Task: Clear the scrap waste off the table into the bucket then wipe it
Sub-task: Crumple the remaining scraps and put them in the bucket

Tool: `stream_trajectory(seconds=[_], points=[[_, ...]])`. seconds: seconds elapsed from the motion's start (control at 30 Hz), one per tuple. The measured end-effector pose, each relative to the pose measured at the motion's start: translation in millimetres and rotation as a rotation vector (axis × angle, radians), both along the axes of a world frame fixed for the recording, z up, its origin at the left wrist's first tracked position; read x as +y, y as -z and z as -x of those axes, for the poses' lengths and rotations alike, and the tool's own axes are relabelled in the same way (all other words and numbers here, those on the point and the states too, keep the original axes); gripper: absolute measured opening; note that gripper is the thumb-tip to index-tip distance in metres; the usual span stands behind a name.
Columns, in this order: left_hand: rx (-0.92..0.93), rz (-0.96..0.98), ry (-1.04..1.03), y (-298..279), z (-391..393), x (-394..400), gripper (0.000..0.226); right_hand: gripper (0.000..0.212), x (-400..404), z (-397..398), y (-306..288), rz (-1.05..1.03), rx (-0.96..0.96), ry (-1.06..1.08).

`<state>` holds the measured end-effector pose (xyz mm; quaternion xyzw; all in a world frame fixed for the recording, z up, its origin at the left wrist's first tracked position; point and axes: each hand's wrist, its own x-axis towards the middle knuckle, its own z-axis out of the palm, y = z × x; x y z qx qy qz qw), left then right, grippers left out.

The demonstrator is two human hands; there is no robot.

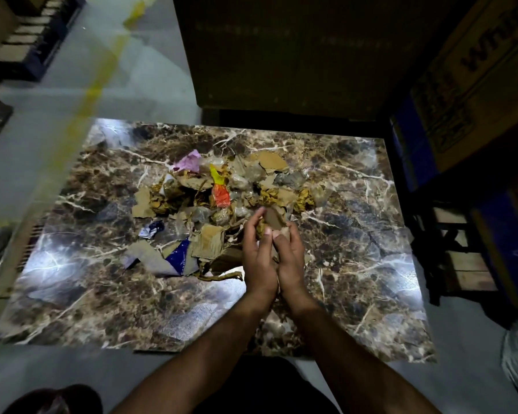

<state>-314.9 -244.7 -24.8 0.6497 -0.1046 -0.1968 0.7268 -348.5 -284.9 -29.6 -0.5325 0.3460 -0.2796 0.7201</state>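
Note:
A heap of scrap waste [210, 204] lies in the middle of the marble-patterned table [356, 264]: torn brown cardboard, clear plastic, a pink scrap, a yellow and orange wrapper, blue and white bits. My left hand [257, 258] and my right hand [290, 258] are pressed side by side at the heap's near right edge. Together they cup a bunch of brown cardboard scraps [274, 219] between curled fingers. No bucket is in view.
A large dark cardboard box [281, 55] stands behind the table. More printed boxes [476, 70] and a wooden stool [455, 249] crowd the right side. Grey floor with a yellow line [102, 70] lies to the left. A dark rounded object [54, 398] sits at bottom left.

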Motion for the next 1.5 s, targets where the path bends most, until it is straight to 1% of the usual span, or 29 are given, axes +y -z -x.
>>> stream_trajectory(seconds=[0.17,0.27,0.33,0.37,0.4,0.5,0.53,0.57,0.67,0.73,0.77,0.87,0.93,1.03,1.1,1.17,1.27,1.33,1.4,1.47,1.5], points=[[-0.172,0.003,0.017,-8.0,-5.3,-4.1,0.038,0.026,-5.4,-6.0,-15.5,0.049,-0.016,0.050],[-0.135,0.069,0.054,-16.3,-5.5,-7.6,0.037,0.023,-7.5,-6.6,-26.3,0.045,-0.038,0.051],[-0.114,0.123,0.023,-21.1,-5.7,-8.7,0.033,0.019,-7.6,-8.0,-33.5,0.059,-0.040,0.034],[-0.107,0.140,-0.012,-22.4,-6.5,-9.1,0.032,0.024,-7.3,-9.8,-36.3,0.064,-0.046,0.030],[-0.103,0.152,-0.047,-23.3,-7.6,-9.4,0.033,0.035,-7.1,-12.1,-38.0,0.042,-0.056,0.034],[-0.102,0.152,-0.116,-27.8,-9.6,-9.6,0.034,0.078,-4.9,-16.2,-48.0,-0.108,-0.049,0.093],[-0.105,0.152,-0.123,-30.1,-9.8,-9.9,0.033,0.082,-4.9,-16.3,-49.1,-0.111,-0.036,0.090],[-0.109,0.152,-0.126,-33.3,-10.0,-10.5,0.031,0.079,-6.3,-16.3,-49.1,-0.080,-0.021,0.079],[-0.099,0.163,-0.137,-43.3,-11.2,-10.4,0.025,0.045,-8.8,-18.4,-58.8,0.066,-0.036,0.058],[-0.097,0.158,-0.148,-47.0,-12.8,-7.5,0.024,0.029,-7.4,-21.6,-64.9,0.123,-0.053,0.072],[-0.097,0.152,-0.154,-48.5,-14.2,-5.8,0.024,0.025,-6.1,-23.1,-66.8,0.150,-0.069,0.076],[-0.128,0.139,-0.202,-51.1,-18.4,4.2,0.024,0.019,1.2,-28.5,-67.8,0.180,-0.115,0.037],[-0.139,0.138,-0.226,-54.1,-23.3,12.4,0.018,0.013,9.6,-33.5,-73.5,0.192,-0.145,0.004],[-0.158,0.169,-0.243,-62.0,-33.1,34.0,0.013,0.016,31.6,-45.7,-81.3,0.166,-0.181,-0.054],[-0.178,0.181,-0.271,-67.8,-40.2,51.5,0.018,0.016,47.8,-55.3,-84.3,0.174,-0.187,-0.099],[-0.203,0.180,-0.341,-74.0,-48.9,76.8,0.020,0.020,71.2,-68.1,-88.7,0.181,-0.193,-0.167],[-0.253,0.168,-0.476,-80.9,-65.2,126.5,0.017,0.018,118.5,-87.4,-98.0,0.193,-0.209,-0.276],[-0.293,0.165,-0.589,-85.2,-75.3,168.5,0.014,0.020,159.8,-101.5,-103.9,0.185,-0.203,-0.352],[-0.312,0.171,-0.700,-89.4,-83.4,214.8,0.013,0.028,206.3,-113.6,-104.7,0.162,-0.187,-0.428],[-0.308,0.169,-0.785,-90.7,-89.3,264.5,0.020,0.029,257.1,-123.0,-104.6,0.221,-0.179,-0.507],[-0.293,0.154,-0.820,-88.8,-90.9,293.0,0.019,0.027,286.3,-127.0,-103.2,0.251,-0.181,-0.557]])
